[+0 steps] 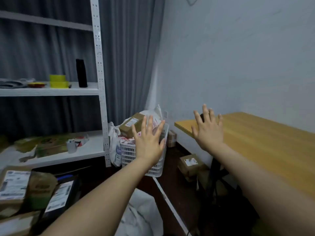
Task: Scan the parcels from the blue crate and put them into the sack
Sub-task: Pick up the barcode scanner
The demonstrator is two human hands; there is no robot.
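Parcels point(14, 184) are piled at lower left, white sack point(141, 217) under your arms. Your left hand point(148, 142) and right hand point(208, 132): grip spread wide, holding nothing.

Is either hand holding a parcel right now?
No, the left hand and right hand are both open, fingers spread, holding nothing.

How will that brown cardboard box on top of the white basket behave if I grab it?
The brown box is probably stiff, since its edges look crisp. It lies tilted on soft bags in the white basket, so a nudge may slide it.
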